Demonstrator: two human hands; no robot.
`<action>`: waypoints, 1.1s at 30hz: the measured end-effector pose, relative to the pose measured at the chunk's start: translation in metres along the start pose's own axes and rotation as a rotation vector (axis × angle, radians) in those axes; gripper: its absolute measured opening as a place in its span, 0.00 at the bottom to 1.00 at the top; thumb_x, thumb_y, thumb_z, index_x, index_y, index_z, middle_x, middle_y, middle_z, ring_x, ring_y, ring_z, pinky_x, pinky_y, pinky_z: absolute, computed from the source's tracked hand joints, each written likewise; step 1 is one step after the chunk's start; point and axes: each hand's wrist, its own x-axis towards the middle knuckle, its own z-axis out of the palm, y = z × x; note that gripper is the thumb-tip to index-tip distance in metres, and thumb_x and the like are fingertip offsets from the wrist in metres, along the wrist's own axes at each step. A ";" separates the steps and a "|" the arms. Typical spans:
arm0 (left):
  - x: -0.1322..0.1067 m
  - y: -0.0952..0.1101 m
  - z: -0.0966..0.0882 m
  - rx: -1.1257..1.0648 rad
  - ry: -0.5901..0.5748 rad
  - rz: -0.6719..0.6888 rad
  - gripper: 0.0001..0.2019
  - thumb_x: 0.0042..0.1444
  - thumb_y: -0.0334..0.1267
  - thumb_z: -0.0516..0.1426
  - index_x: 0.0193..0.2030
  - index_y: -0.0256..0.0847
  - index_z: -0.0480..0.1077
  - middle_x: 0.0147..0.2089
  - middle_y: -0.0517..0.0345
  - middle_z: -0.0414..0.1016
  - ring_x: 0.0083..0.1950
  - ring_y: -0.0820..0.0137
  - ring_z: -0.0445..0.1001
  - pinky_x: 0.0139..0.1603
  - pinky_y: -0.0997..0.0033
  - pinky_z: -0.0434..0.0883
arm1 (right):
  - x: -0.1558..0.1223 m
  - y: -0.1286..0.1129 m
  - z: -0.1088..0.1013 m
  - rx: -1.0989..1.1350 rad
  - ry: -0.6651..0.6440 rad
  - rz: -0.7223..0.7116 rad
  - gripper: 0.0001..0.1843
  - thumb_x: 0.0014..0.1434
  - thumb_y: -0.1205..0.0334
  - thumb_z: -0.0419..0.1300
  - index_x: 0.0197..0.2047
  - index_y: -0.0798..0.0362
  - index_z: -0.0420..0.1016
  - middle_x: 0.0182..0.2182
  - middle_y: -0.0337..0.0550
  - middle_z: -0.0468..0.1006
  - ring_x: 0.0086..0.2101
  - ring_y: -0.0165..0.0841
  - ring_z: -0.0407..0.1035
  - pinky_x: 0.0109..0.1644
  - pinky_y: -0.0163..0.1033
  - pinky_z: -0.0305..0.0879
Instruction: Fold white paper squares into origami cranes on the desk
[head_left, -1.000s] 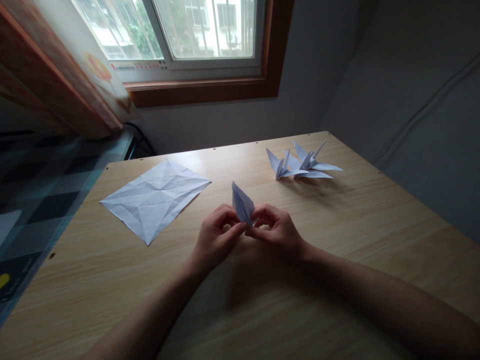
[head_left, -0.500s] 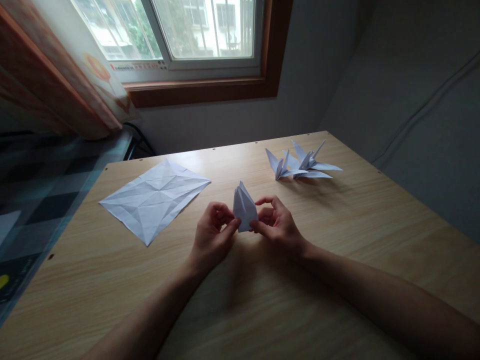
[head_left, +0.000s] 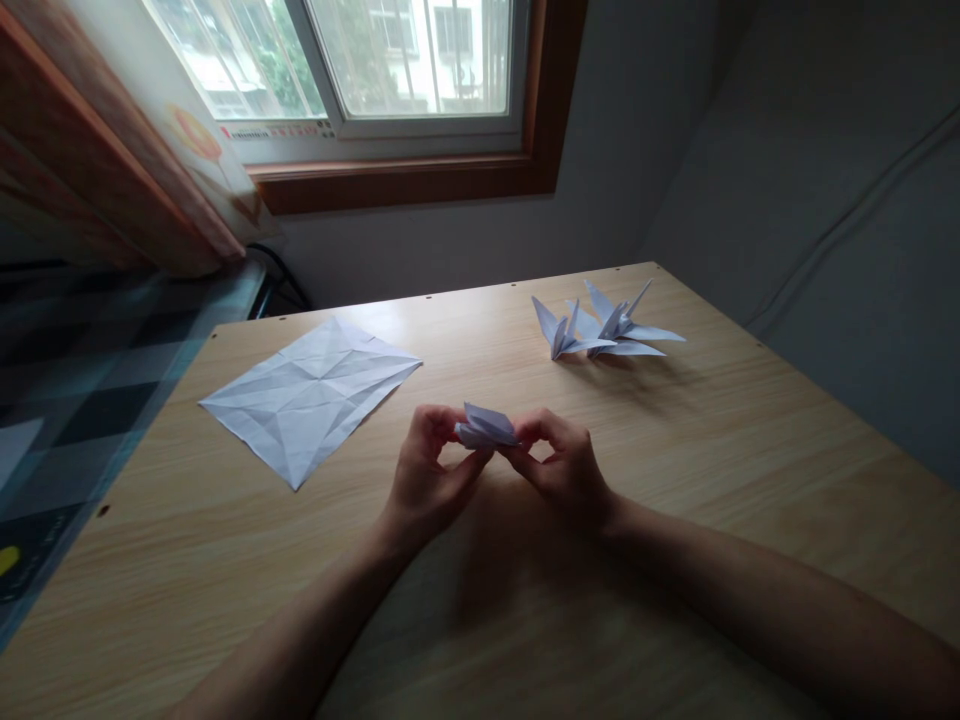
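Note:
A small folded piece of white origami paper point(head_left: 487, 426) is held above the middle of the table, tilted so that its layered edges face me. My left hand point(head_left: 433, 462) pinches its left side between thumb and fingers. On the opposite side my right hand point(head_left: 561, 462) grips it the same way, thumb underneath near the other thumb. Beyond my right hand, finished paper cranes point(head_left: 611, 330) stand close together on the wood. To the left lies an unfolded white sheet point(head_left: 315, 395) covered in crease lines.
The light wooden table point(head_left: 720, 440) fills most of the view. A window point(head_left: 420, 70) and a curtain point(head_left: 112, 130) are behind it. At the left is a checked cloth surface point(head_left: 97, 385), and a cable point(head_left: 847, 210) runs along the right wall.
The folded paper stood upright with its points up; now it is tipped over and seen nearly edge-on. Both hands have rotated with it and their fingers have closed in around it.

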 end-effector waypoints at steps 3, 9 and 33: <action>0.001 0.004 0.000 -0.092 -0.001 -0.057 0.19 0.47 0.31 0.67 0.38 0.42 0.60 0.35 0.62 0.74 0.35 0.72 0.75 0.39 0.71 0.72 | 0.001 -0.001 0.000 0.035 -0.069 -0.009 0.09 0.56 0.60 0.65 0.28 0.51 0.69 0.31 0.43 0.79 0.32 0.34 0.73 0.35 0.38 0.70; 0.003 0.005 -0.001 -0.284 -0.090 -0.237 0.20 0.48 0.35 0.67 0.41 0.41 0.61 0.35 0.58 0.80 0.33 0.70 0.78 0.35 0.71 0.73 | 0.002 -0.004 -0.005 0.065 -0.159 0.011 0.04 0.57 0.64 0.60 0.30 0.52 0.71 0.29 0.41 0.75 0.30 0.32 0.71 0.33 0.37 0.68; 0.005 0.007 -0.008 -0.203 -0.243 -0.129 0.28 0.52 0.62 0.59 0.43 0.36 0.72 0.38 0.49 0.76 0.38 0.63 0.75 0.41 0.64 0.73 | 0.004 0.003 -0.001 -0.094 -0.170 -0.080 0.25 0.46 0.45 0.71 0.41 0.51 0.71 0.37 0.45 0.73 0.37 0.37 0.69 0.38 0.42 0.69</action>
